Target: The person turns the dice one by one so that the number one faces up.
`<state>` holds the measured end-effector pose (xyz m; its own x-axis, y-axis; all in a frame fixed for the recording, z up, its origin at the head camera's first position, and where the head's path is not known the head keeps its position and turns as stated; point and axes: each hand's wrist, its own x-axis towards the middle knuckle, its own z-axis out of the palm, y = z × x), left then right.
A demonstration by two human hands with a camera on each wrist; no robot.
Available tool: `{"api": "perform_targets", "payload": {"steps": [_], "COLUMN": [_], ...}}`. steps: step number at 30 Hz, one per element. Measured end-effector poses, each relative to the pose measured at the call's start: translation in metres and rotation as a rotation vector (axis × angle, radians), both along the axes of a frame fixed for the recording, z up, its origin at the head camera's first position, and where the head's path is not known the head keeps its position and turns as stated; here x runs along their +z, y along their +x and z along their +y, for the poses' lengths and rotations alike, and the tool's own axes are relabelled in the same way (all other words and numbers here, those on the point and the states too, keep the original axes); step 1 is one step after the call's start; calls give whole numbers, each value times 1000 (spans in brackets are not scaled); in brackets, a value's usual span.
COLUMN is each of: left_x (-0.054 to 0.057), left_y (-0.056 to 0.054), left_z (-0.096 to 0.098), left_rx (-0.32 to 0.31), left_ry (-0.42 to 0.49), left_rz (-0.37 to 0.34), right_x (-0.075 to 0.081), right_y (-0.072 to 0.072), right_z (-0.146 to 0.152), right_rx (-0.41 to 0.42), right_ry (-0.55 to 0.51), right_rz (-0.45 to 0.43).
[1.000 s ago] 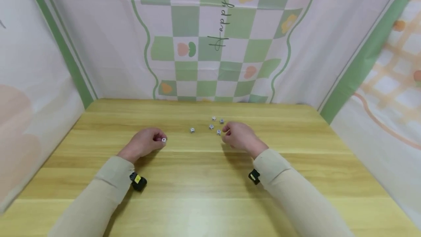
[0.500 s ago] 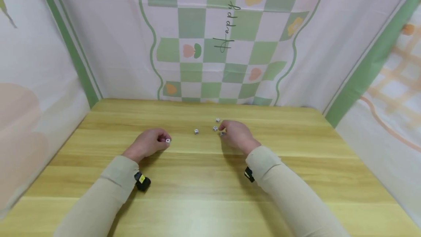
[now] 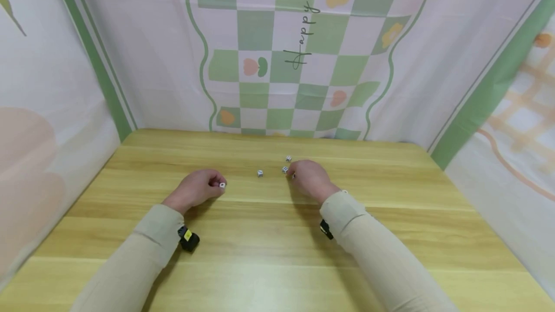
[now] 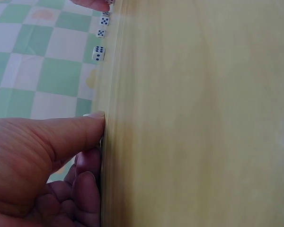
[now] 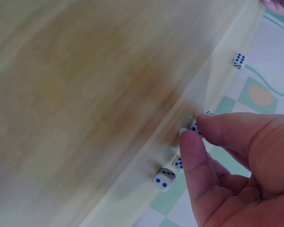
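Observation:
My left hand pinches a small white die between thumb and fingers, low over the wooden table. The left wrist view shows the thumb beside the curled fingers, the die mostly hidden there. My right hand is at the dice cluster. In the right wrist view its thumb and forefinger are on either side of a blue-dotted die and appear to pinch it. Close by are a die and another at the back. A single die sits between the hands.
The wooden table ends against a checked cloth backdrop, with cloth side walls left and right. In the right wrist view a die lies beyond the forefinger; the right hand covers part of the cluster in the head view.
My right hand has moved left from beside the cluster, its thumb and forefinger coming around the nearest die. The left hand keeps its die. The head view has shifted slightly.

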<state>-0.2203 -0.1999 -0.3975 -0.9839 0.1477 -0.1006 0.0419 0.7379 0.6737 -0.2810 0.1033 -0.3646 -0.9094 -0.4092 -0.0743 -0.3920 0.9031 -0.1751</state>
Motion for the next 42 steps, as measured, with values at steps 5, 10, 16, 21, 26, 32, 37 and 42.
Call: {"api": "perform_targets", "payload": {"steps": [5, 10, 16, 21, 26, 32, 37, 42], "left_x": [0, -1, 0, 1, 1, 1, 2, 3], "left_y": [0, 1, 0, 1, 1, 1, 2, 3], "left_z": [0, 0, 1, 1, 1, 2, 3, 3], "left_rx": [-3, 2, 9, 12, 12, 12, 13, 17], "left_ry": [15, 16, 11, 10, 4, 11, 18, 11], "left_rz": [2, 0, 1, -2, -3, -5, -15, -23], "right_x": [1, -1, -2, -1, 1, 4, 6, 6], "right_y": [1, 0, 1, 3, 7, 13, 18, 24], "right_z": [0, 0, 2, 3, 3, 7, 13, 19], "right_rx": [-18, -7, 0, 9, 27, 56, 77, 44], "right_ry": [6, 19, 11, -2, -50, -111, -182, -278], "right_rz": [-3, -5, 1, -9, -39, -73, -106, -194]}}
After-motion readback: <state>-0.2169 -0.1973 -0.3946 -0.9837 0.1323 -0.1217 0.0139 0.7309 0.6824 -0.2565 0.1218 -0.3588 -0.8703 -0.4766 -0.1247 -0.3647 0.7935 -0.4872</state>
